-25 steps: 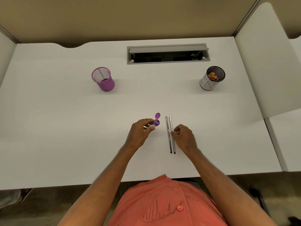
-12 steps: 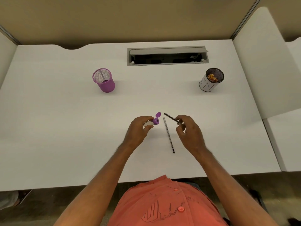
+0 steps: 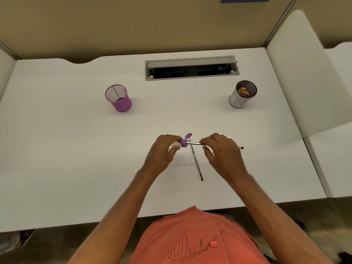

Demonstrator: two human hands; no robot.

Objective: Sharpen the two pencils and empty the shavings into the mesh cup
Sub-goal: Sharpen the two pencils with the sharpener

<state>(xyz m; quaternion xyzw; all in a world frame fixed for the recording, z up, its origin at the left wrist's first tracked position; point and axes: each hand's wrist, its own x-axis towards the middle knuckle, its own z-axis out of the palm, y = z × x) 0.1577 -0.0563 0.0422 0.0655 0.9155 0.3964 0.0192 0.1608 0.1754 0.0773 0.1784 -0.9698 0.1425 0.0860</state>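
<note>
At table centre, near the front edge, the left hand (image 3: pixel 162 151) is gripping the sharpener (image 3: pixel 181 143), fingers curled round its pale body w/ the purple cap end facing right and the little lid flipped up. The right hand (image 3: pixel 222 151) is pinching one pencil (image 3: pixel 194 143) between thumb & fingertips, holding it level, tip going into the sharpener's purple end, butt sticking out past the hand on the right. The 2nd pencil (image 3: pixel 196 162) is lying flat on the white table (image 3: pixel 76 159) just below, btwn the two hands, running front to back. Purple mesh cup (image 3: pixel 118 98) is standing upright back left; a white-wrapped mesh cup (image 3: pixel 242 94) w/ shavings inside is standing back right, well apart from both hands.
</note>
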